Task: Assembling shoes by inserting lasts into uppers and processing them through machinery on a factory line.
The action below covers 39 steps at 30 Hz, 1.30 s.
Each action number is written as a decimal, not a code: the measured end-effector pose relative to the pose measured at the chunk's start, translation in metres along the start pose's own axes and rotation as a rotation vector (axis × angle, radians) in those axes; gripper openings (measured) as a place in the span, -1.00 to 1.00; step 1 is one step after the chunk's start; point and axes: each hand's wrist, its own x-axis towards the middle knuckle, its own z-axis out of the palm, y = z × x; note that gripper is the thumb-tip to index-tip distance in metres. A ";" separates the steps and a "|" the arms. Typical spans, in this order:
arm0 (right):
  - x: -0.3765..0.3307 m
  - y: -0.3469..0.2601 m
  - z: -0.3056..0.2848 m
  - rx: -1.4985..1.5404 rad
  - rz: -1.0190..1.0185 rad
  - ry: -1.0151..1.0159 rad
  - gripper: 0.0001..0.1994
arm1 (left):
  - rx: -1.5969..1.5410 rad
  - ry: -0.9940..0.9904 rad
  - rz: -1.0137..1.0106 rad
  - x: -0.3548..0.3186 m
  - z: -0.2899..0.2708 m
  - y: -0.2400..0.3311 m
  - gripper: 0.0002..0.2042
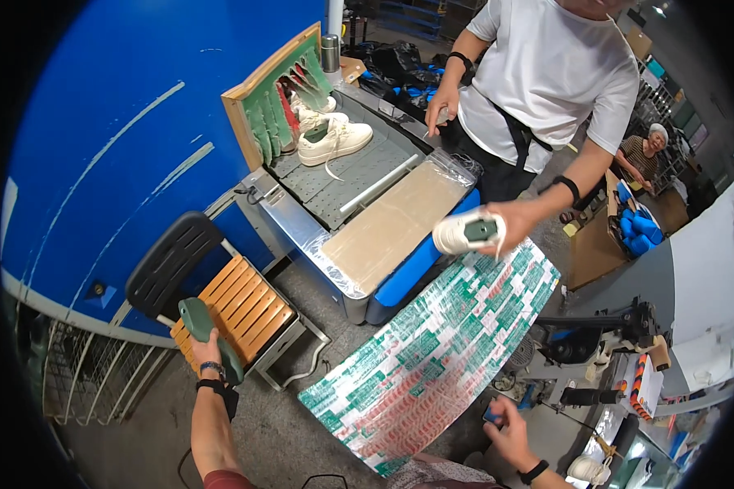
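Note:
My left hand [207, 352] is closed around a green shoe last [196, 319], its rounded end over the slatted seat of a chair. At the lower right, my right hand [512, 436] is curled with a small dark-blue object [492, 414] at its fingertips; its kind is unclear. Across from me, a co-worker's hand [518, 224] holds out a cream lace-up sneaker [468, 231] with a green last inside. That person's other hand [443, 110] has a small pale item I cannot make out. Another cream sneaker [334, 143] sits on the conveyor, laces hanging loose.
The conveyor [322, 189] leads into a wood-framed opening with green strip curtains [271, 134]. A cardboard-topped ledge [400, 220] runs along its near side. A printed green-and-red board [444, 359] lies before me. The chair [240, 306] stands left; machinery [583, 346] is right.

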 end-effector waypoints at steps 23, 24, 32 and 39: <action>0.258 -0.002 -0.037 -0.688 -0.165 0.299 -0.37 | 0.270 -0.416 0.402 -0.148 -0.023 -0.009 -0.34; 0.233 -0.001 -0.034 -0.603 -0.344 0.360 -0.39 | 0.168 -0.550 0.377 -0.184 -0.016 0.001 -0.33; 0.021 -0.047 -0.111 -0.434 -0.485 0.587 -0.32 | -0.140 -1.222 0.499 -0.440 0.050 0.155 -0.32; -0.121 0.007 -0.208 -0.314 -0.509 0.805 -0.23 | -0.417 -1.591 0.464 -0.601 0.070 0.194 -0.46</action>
